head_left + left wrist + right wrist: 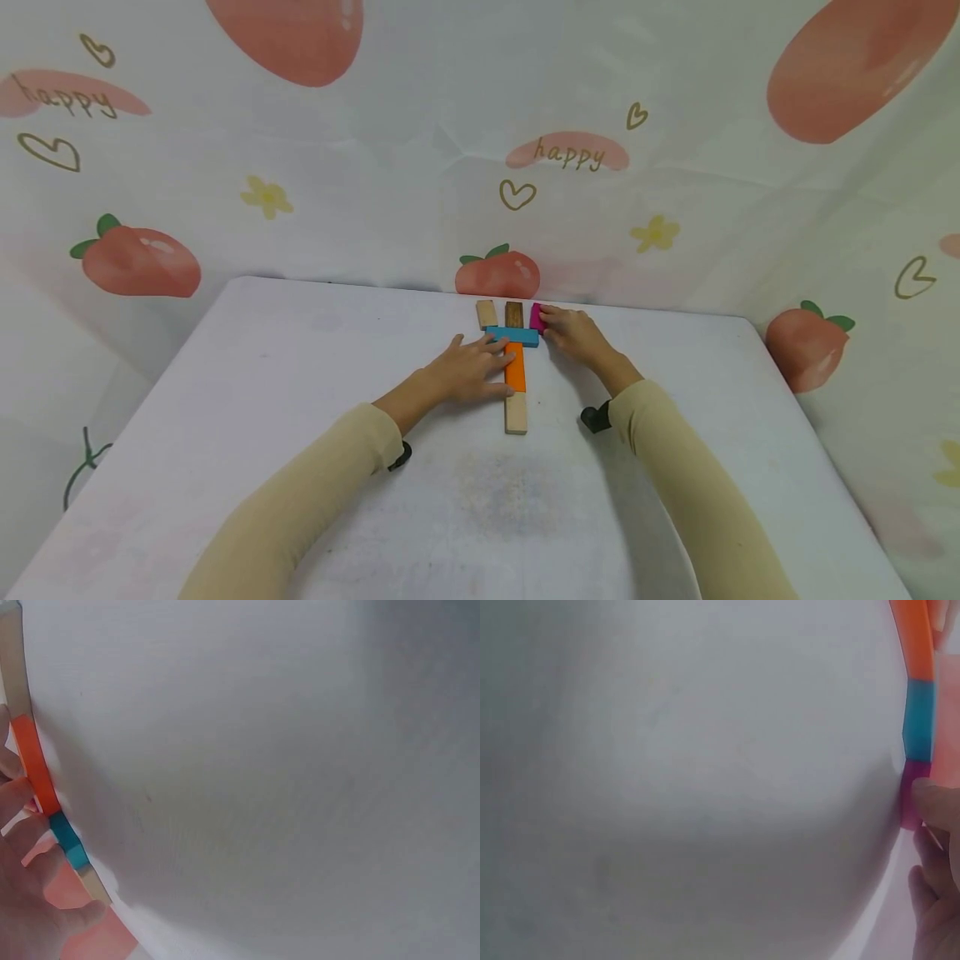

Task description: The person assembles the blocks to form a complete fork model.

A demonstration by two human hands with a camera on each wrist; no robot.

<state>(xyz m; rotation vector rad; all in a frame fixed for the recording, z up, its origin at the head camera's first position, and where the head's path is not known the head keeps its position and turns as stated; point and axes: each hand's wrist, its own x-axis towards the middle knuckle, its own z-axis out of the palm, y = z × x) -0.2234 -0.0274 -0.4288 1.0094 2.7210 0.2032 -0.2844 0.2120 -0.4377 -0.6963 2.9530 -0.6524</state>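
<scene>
Several wooden blocks lie together towards the far side of the table. An orange block [516, 372] and a plain wooden block [516, 417] run in line towards the near side. Across the orange block's far end lies a blue block [522, 337]. Beyond it are a dark brown block [513, 314], a second plain block [487, 313] and a magenta block [536, 318]. My right hand [576, 335] pinches the magenta block, which appears end to end with the blue one in the right wrist view. The fingers of my left hand [467, 372] spread over the blue and orange blocks, touching them.
The white-covered table [300, 350] ends just behind the blocks, against a printed cloth backdrop [420, 167] with fruit and heart patterns. Black bands [596, 417] show at both sleeve cuffs. A green cord [90, 457] hangs at the table's left edge.
</scene>
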